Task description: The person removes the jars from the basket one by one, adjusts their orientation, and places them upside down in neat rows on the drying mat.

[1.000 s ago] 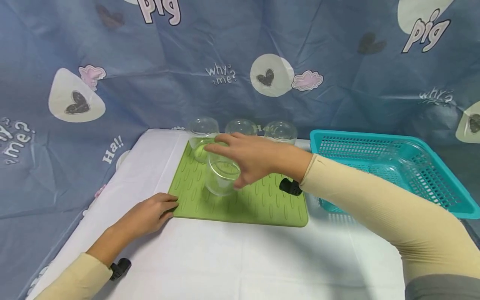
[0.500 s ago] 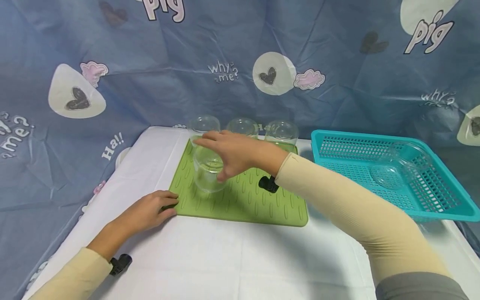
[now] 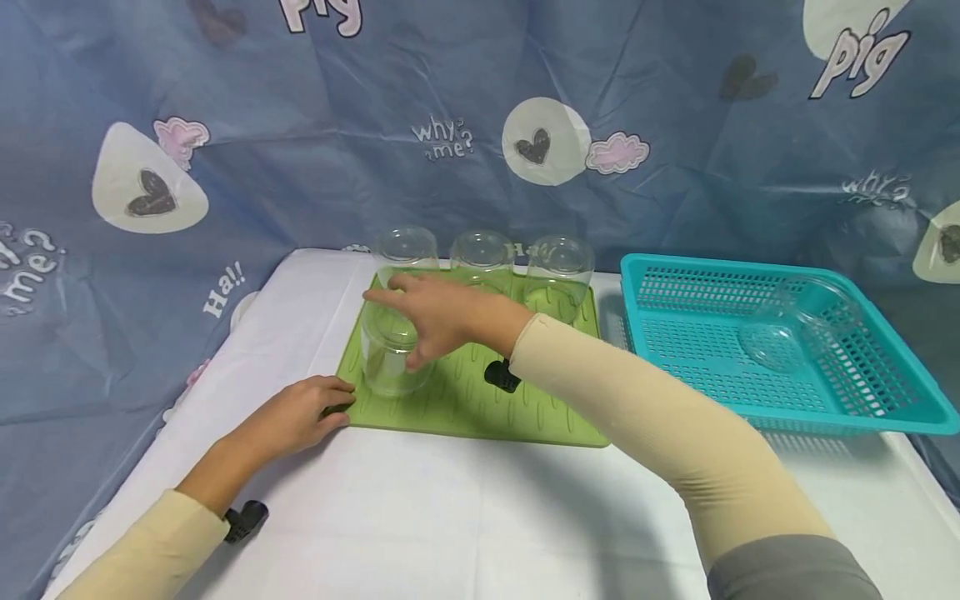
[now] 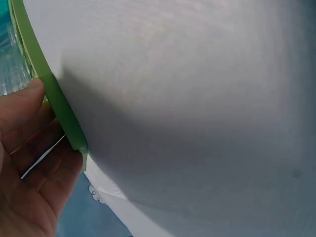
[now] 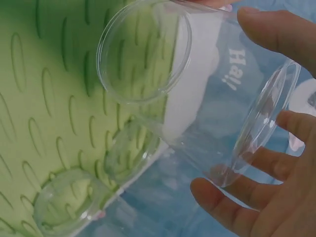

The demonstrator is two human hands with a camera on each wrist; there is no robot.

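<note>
My right hand [image 3: 442,317] grips a clear plastic cup [image 3: 394,375] from above, over the front left part of the green ribbed mat [image 3: 487,408]. In the right wrist view the thumb and fingers [image 5: 224,207] spread around one round end of the cup, while its other end faces the mat. Behind it, three similar clear cups stand in a row: left [image 3: 405,248], middle [image 3: 482,260] and right [image 3: 561,265]. My left hand [image 3: 303,412] rests at the mat's front left corner, thumb and fingertips touching its edge.
To the right of the mat stands a turquoise plastic basket [image 3: 636,321] with another clear cup [image 3: 772,346] lying inside. A white cloth [image 3: 420,508] covers the table. A blue printed curtain [image 3: 337,183] hangs close behind the cups.
My right hand has carried the cup leftward across the mat to its front left part, uncovering the middle and right back cups. The left hand has stayed at the mat's corner.
</note>
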